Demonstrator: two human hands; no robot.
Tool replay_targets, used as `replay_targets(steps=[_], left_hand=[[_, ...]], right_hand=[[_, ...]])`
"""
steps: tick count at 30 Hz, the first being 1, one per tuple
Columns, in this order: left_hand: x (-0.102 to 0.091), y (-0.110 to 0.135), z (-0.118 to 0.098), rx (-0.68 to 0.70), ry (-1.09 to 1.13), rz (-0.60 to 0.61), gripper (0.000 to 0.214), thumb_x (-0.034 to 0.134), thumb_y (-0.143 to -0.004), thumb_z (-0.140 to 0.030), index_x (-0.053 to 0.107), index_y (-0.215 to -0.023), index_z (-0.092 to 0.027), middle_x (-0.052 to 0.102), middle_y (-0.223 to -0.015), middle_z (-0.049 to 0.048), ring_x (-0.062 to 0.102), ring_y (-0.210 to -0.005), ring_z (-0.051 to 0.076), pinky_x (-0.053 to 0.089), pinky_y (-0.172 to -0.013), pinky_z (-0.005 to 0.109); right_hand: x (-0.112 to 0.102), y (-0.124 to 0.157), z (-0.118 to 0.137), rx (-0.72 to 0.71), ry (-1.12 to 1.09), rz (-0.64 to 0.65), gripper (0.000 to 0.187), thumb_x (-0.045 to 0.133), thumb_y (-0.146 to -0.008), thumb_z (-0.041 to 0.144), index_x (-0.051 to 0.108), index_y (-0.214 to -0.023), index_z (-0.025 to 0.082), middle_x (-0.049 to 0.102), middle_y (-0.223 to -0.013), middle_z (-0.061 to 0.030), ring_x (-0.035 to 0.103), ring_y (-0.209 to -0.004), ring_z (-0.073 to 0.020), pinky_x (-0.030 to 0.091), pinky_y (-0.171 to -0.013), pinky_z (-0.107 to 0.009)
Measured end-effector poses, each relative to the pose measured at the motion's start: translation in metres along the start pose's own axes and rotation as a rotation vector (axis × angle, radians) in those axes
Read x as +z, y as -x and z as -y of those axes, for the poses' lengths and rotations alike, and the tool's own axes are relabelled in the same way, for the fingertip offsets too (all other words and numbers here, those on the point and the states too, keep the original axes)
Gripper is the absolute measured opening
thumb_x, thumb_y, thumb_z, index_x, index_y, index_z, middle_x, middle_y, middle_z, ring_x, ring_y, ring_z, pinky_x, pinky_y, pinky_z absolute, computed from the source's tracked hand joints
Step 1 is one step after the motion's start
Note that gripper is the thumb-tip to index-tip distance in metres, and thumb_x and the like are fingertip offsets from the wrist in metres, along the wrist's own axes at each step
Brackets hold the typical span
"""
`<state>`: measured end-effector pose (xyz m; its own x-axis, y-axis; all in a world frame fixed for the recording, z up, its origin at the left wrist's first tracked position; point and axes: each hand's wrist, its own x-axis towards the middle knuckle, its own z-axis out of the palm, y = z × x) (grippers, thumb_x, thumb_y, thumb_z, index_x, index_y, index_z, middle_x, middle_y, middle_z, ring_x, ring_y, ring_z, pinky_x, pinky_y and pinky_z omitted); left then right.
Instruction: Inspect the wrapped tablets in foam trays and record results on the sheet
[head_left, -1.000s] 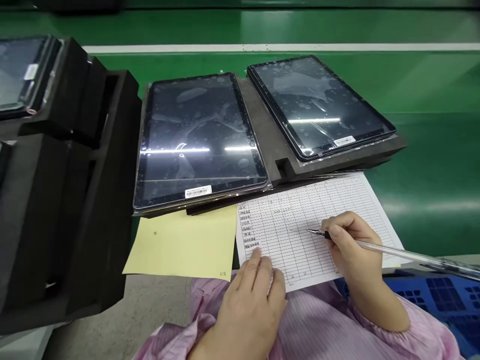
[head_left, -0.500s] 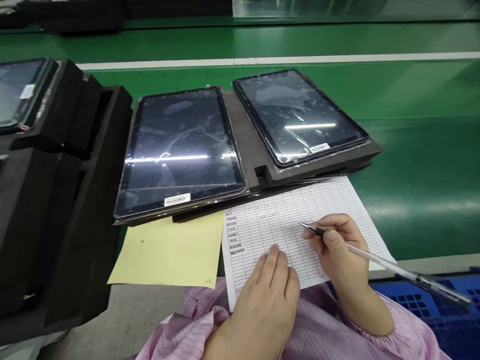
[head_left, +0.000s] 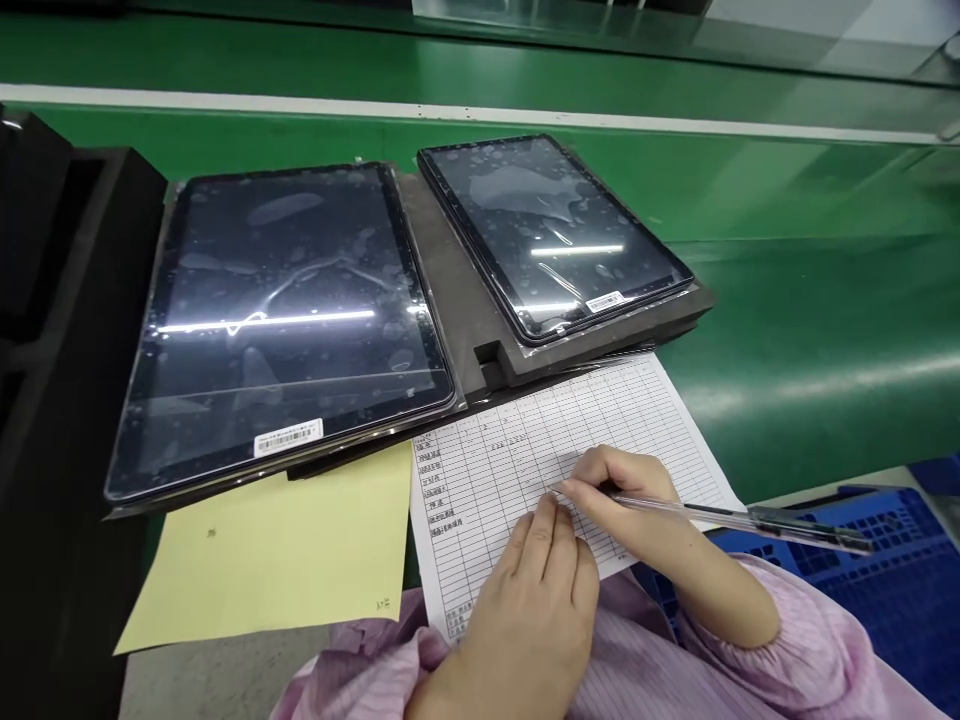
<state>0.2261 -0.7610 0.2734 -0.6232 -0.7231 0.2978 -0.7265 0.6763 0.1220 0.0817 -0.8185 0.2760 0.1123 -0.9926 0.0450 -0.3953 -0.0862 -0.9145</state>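
A printed form [head_left: 600, 410] ruled in rows and columns lies over my lap, its far edge reaching the foam tray. My left hand [head_left: 534, 590] rests flat on the form's lower part, fingers stretched out side by side. Just right of it, my right hand [head_left: 630, 500] is closed around a clear pen [head_left: 750, 518]. The pen's back end points right; its tip is mostly hidden by my fingers near the sheet. Small handwriting shows in the upper columns. A yellow paper [head_left: 285, 560] lies left of the form, partly under the tray.
Two tablets, a left tablet [head_left: 292, 300] and a right tablet [head_left: 555, 230], lie film-covered with barcode labels on a black foam tray [head_left: 442, 270]. More black foam [head_left: 82, 300] stands at left. Behind runs a green work surface [head_left: 810, 330]; a blue crate [head_left: 847, 580] sits at lower right.
The view has shifted, so the tablets and papers appear further left. My right hand has moved left and down toward my left hand, bringing the pen tip closer to it.
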Motion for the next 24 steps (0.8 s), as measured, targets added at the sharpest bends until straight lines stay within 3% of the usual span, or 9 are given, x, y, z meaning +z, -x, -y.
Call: replay_targets(steps=[5, 9, 14, 24], left_hand=[[-0.0007, -0.001, 0.0023, 0.006, 0.02, -0.005, 0.035, 0.026, -0.09, -0.014, 0.058, -0.103, -0.006, 0.065, -0.11, 0.0134, 0.056, -0.112, 0.025, 0.035, -0.096, 0.034], [-0.0006, -0.0004, 0.0037, 0.017, 0.036, 0.001, 0.033, 0.03, -0.089, -0.014, 0.058, -0.104, -0.006, 0.065, -0.109, 0.0132, 0.056, -0.111, 0.024, 0.034, -0.096, 0.034], [0.0006, -0.0008, 0.0049, 0.026, 0.046, 0.003, 0.034, 0.03, -0.088, -0.015, 0.058, -0.105, -0.006, 0.065, -0.11, 0.0135, 0.056, -0.109, 0.024, 0.035, -0.096, 0.034], [0.0007, -0.0019, 0.0058, 0.018, 0.066, -0.01, 0.038, 0.025, -0.09, -0.013, 0.059, -0.105, -0.005, 0.065, -0.11, 0.0143, 0.057, -0.109, 0.024, 0.037, -0.095, 0.034]], right_hand=[[0.0034, -0.0008, -0.0009, -0.055, 0.028, -0.082, 0.028, 0.058, -0.077, 0.022, 0.045, -0.052, 0.019, 0.05, -0.047, 0.0033, 0.046, -0.044, -0.0096, 0.039, -0.042, -0.021], [0.0012, -0.0015, -0.0015, -0.053, 0.009, -0.029, 0.02, 0.061, -0.075, 0.021, 0.05, -0.058, 0.019, 0.055, -0.051, 0.003, 0.051, -0.047, -0.0105, 0.042, -0.043, -0.021], [0.0014, -0.0016, -0.0011, -0.187, 0.038, -0.076, 0.03, 0.057, -0.078, 0.016, 0.042, -0.052, 0.019, 0.051, -0.048, 0.0037, 0.047, -0.042, -0.0087, 0.039, -0.041, -0.02], [0.0032, -0.0029, 0.002, -0.229, 0.097, -0.038, 0.032, 0.056, -0.08, 0.014, 0.041, -0.052, 0.018, 0.048, -0.047, 0.0042, 0.045, -0.041, -0.0075, 0.038, -0.039, -0.019]])
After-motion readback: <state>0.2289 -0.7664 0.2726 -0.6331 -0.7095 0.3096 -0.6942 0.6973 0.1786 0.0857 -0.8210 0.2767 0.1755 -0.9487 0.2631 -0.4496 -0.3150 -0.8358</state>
